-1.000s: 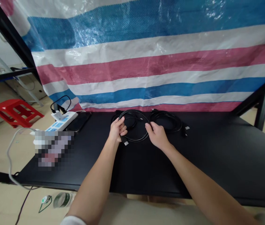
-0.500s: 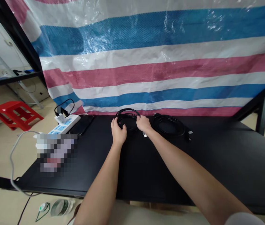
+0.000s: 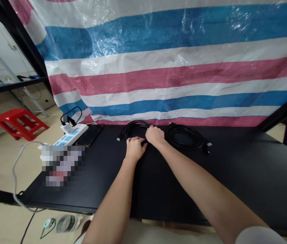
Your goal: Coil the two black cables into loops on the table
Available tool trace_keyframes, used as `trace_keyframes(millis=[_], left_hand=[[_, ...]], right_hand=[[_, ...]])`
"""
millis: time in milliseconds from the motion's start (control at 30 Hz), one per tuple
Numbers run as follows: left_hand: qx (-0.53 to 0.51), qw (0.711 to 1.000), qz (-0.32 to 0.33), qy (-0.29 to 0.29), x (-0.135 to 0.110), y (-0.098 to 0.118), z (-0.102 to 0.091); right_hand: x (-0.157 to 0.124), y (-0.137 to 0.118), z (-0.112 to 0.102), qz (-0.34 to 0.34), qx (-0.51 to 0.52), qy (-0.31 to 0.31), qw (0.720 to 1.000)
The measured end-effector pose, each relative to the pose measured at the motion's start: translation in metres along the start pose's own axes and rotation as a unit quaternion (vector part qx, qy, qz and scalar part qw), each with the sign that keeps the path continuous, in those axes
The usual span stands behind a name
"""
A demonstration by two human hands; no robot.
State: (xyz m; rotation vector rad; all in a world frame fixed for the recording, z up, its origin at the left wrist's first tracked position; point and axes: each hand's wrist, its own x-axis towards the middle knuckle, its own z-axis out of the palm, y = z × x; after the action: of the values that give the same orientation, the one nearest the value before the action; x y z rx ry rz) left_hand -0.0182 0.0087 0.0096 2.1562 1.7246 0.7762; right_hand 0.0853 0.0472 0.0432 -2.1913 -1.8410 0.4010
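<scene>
1 coiled black cable (image 3: 136, 122) is gripped by the right hand (image 3: 155, 135); its near edge is covered by the left hand (image 3: 135, 148), whose grip cannot be told.

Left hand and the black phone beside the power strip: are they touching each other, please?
Apart. In the head view, a stretch of bare black table shows plainly between the left hand and the black phone.
</scene>
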Motion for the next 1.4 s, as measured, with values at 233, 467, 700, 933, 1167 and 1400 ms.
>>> trace_keyframes(millis=[233, 467, 700, 933, 1167, 1400], left_hand=[[-0.003, 0.999, 0.037, 0.005, 0.000, -0.003, 0.002], [-0.022, 0.998, 0.049, 0.016, -0.002, 0.001, 0.000], [-0.015, 0.998, 0.059, 0.025, -0.003, 0.003, 0.003], [-0.013, 0.997, 0.066, 0.034, -0.002, 0.001, 0.004], [-0.019, 0.992, 0.049, 0.112, -0.005, 0.008, 0.004], [-0.010, 0.983, -0.007, 0.182, -0.008, 0.012, 0.006]], right_hand=[[-0.008, 0.006, 0.000, -0.076, -0.094, 0.054, 0.991], [-0.025, 0.052, -0.023, -0.066, -0.038, 0.139, 0.987], [-0.031, 0.137, -0.035, 0.030, 0.056, 0.277, 0.959], [-0.019, 0.187, -0.031, 0.103, 0.067, 0.304, 0.945], [-0.005, 0.205, -0.024, 0.099, -0.014, 0.261, 0.960], [0.000, 0.220, -0.019, 0.133, 0.103, 0.276, 0.946]])
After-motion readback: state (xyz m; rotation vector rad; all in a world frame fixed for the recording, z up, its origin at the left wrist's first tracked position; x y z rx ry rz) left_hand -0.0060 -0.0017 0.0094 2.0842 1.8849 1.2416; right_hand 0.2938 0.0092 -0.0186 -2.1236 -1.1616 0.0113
